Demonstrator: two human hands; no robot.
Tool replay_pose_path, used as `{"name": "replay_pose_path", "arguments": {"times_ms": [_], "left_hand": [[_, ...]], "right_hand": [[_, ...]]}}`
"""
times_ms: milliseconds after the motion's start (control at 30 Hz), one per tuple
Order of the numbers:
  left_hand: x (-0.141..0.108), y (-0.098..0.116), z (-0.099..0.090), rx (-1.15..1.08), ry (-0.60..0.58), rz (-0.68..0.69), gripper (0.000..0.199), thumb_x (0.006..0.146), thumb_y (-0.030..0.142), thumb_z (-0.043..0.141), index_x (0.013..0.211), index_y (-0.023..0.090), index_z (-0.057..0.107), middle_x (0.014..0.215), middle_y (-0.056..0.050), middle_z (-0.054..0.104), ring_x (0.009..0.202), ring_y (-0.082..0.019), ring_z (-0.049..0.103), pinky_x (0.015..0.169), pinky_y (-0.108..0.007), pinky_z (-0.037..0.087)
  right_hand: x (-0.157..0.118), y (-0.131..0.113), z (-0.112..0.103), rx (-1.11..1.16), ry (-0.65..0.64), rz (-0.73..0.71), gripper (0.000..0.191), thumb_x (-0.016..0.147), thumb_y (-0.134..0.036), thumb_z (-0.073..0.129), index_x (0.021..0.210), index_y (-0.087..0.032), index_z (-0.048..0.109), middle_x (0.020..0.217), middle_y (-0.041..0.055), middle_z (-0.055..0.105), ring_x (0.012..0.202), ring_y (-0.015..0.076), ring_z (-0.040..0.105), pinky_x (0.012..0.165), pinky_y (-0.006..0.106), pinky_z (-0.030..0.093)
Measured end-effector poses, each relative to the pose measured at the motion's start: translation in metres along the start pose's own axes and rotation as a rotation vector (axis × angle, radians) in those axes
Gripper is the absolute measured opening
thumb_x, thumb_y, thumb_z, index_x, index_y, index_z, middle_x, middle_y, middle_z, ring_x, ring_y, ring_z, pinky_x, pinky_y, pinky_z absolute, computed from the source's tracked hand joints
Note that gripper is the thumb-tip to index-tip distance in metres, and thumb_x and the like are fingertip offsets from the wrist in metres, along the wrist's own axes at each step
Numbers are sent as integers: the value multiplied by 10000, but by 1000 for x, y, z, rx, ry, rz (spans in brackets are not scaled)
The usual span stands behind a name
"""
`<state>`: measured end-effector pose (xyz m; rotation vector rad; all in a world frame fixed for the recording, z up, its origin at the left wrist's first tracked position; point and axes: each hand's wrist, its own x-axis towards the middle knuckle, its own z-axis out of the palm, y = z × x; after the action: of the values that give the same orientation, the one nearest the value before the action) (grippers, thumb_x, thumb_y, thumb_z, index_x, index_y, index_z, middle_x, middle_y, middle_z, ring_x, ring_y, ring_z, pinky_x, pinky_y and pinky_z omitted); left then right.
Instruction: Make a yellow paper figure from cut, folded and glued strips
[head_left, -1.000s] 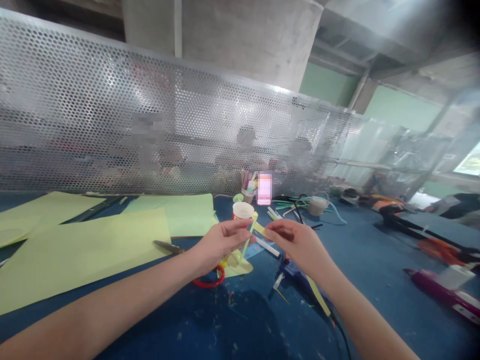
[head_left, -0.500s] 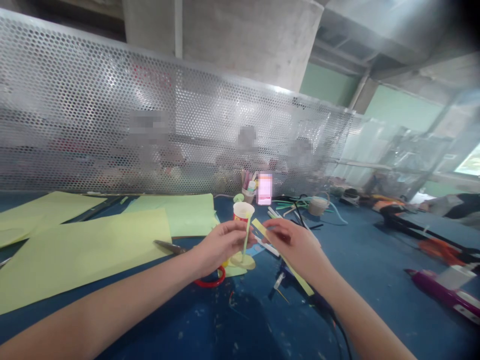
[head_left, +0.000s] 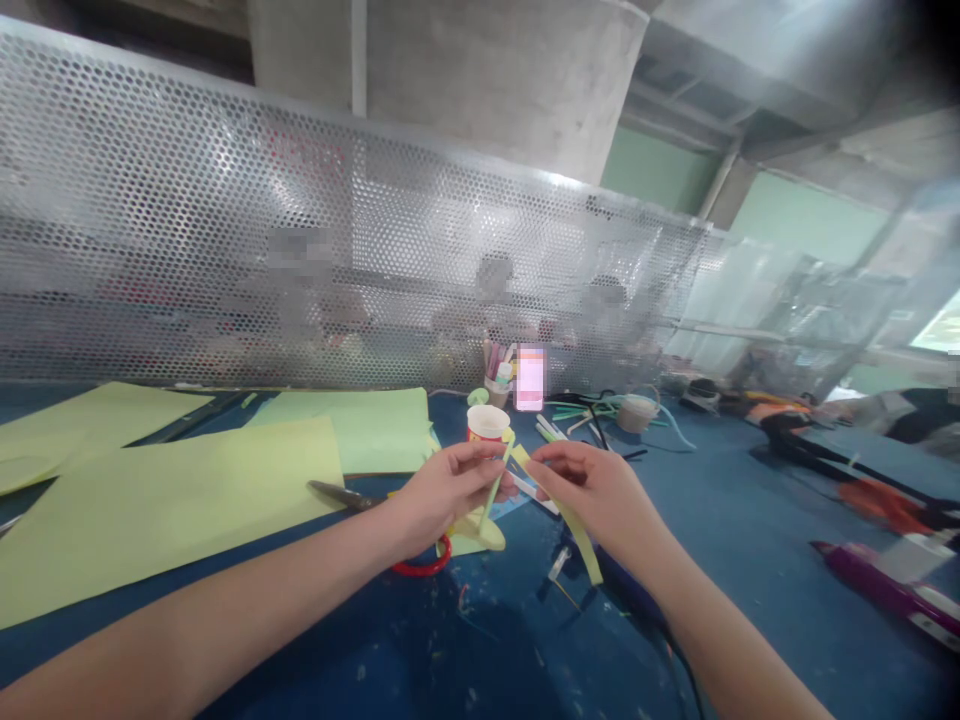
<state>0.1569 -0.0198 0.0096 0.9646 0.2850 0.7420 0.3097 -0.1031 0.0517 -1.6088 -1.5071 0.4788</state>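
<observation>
Left hand [head_left: 442, 495] pinches a slanted green stem [head_left: 490, 500] — right hand [head_left: 604, 492], facing it, a yellow strip [head_left: 583, 548].

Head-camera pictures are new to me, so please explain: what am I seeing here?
There is no machine: this is a person working bare-handed, seen by one camera worn on the head, looking forward and down. The left hand holds a thin green stem with a flat base; the right hand pinches a yellow paper strip. On the blue table lie yellow paper sheets and red-handled scissors. A paper cup stands just beyond the hands.
</observation>
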Motion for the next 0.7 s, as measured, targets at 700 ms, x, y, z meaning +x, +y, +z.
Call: {"name": "replay_pose_path", "arguments": {"times_ms": [700], "left_hand": [[-6, 4, 7, 41, 2, -66, 186, 691, 251, 724, 793, 115, 647, 686, -42, 651, 663, -113, 595, 722, -262, 439]], "right_hand": [[-10, -6, 0, 193, -120, 123, 206, 785, -396, 577, 834, -196, 572, 669, 17, 714, 676, 179, 689, 614, 261, 504]]}}
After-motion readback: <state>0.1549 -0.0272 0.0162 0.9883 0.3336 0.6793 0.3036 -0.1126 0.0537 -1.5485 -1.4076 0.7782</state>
